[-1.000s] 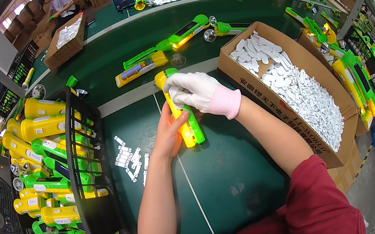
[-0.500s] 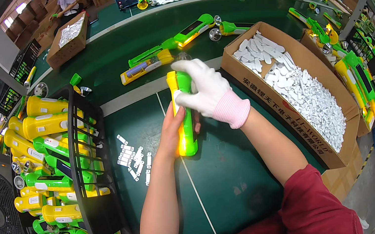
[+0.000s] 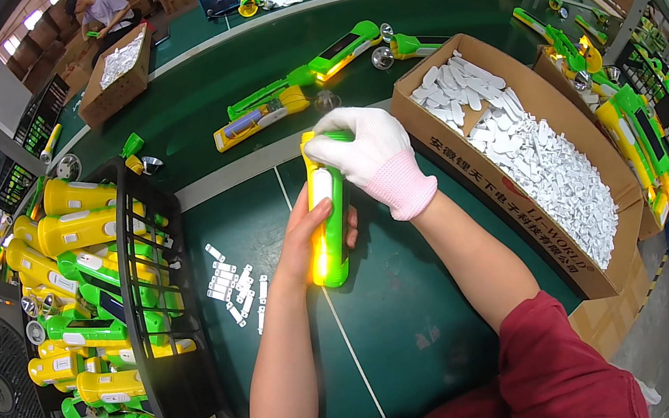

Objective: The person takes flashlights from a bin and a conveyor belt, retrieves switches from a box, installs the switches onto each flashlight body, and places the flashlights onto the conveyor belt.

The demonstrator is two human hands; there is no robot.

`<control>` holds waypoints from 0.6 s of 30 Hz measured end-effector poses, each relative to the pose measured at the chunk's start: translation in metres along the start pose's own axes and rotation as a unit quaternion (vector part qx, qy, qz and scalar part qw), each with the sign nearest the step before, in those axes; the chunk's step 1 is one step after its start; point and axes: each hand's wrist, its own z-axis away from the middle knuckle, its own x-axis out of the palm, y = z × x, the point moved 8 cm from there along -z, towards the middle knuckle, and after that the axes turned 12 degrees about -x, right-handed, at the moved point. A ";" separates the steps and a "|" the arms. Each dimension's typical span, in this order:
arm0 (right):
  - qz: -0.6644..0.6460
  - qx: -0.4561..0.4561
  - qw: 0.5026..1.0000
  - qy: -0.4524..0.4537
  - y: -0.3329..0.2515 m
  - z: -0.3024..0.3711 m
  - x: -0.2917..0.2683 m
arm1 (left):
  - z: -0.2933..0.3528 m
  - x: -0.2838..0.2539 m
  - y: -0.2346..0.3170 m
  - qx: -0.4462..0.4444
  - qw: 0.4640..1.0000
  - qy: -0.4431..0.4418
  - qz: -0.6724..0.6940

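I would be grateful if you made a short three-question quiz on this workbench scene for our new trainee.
1. Fill in the missing colour: the left hand holds a yellow and ____ flashlight.
2. True or false: the small white pieces on the green tabletop lie to the right of the left forearm.
3. What covers the right hand?
A) Nothing
B) A black glove
C) A white glove with a pink cuff

Key:
1. Green.
2. False; they lie to its left, between the forearm and the black basket.
3. C.
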 end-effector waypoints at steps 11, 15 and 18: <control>0.045 0.006 0.999 0.014 -0.001 0.002 -0.001 | -0.001 0.000 -0.004 -0.015 0.999 -0.014 0.025; 0.029 0.020 0.999 0.009 -0.002 0.003 -0.001 | 0.000 0.000 -0.003 -0.012 1.000 -0.004 0.016; 0.011 0.001 1.000 -0.008 -0.005 0.001 0.000 | -0.001 -0.003 -0.001 0.004 1.000 0.015 0.020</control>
